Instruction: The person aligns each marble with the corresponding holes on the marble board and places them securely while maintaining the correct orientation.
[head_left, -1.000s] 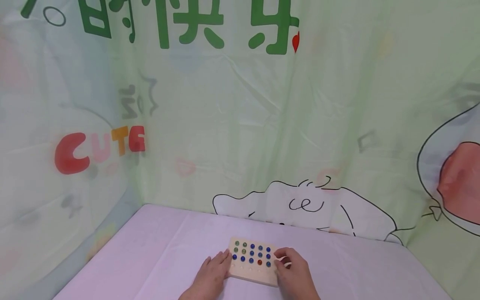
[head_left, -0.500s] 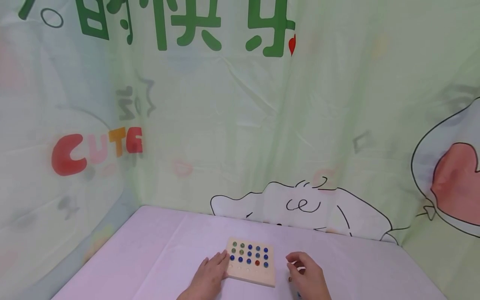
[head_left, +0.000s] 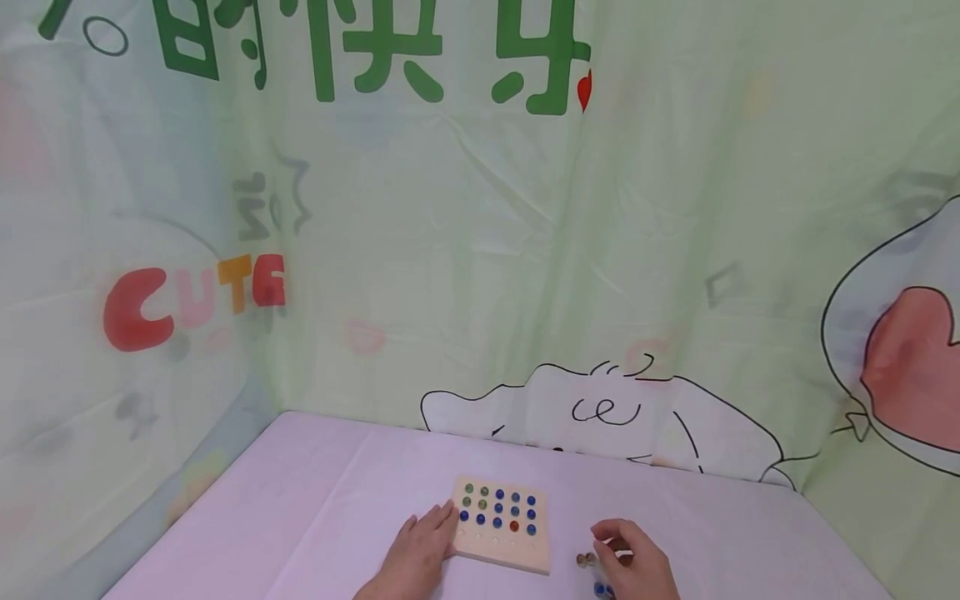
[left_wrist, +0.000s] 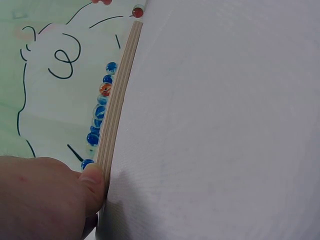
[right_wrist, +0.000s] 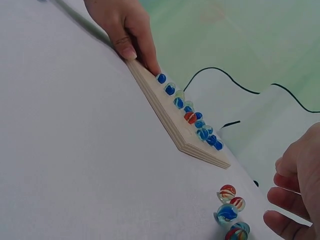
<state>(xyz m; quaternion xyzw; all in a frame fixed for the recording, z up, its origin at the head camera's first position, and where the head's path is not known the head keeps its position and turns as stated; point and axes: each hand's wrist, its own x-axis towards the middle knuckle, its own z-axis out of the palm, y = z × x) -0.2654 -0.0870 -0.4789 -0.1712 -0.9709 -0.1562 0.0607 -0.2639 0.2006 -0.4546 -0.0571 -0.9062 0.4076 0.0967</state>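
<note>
A pale wooden board lies on the table, bearing rows of green and blue glass marbles and one red marble. Its nearest row of hollows holds no marbles. My left hand rests against the board's left edge, fingers straight, with the thumb at the near corner. Right of the board, my right hand hovers beside loose marbles with loosely bent fingers and nothing visible between them. Those include red-striped marbles and a blue marble; the hand partly hides the group in the head view.
A pale pink cloth covers the table. Behind and to the left hangs a light green printed curtain, meeting the table along its back edge.
My right hand has moved from the board's right edge rightward and toward me, to the loose marbles, which now show beside it. My left hand stays at the board.
</note>
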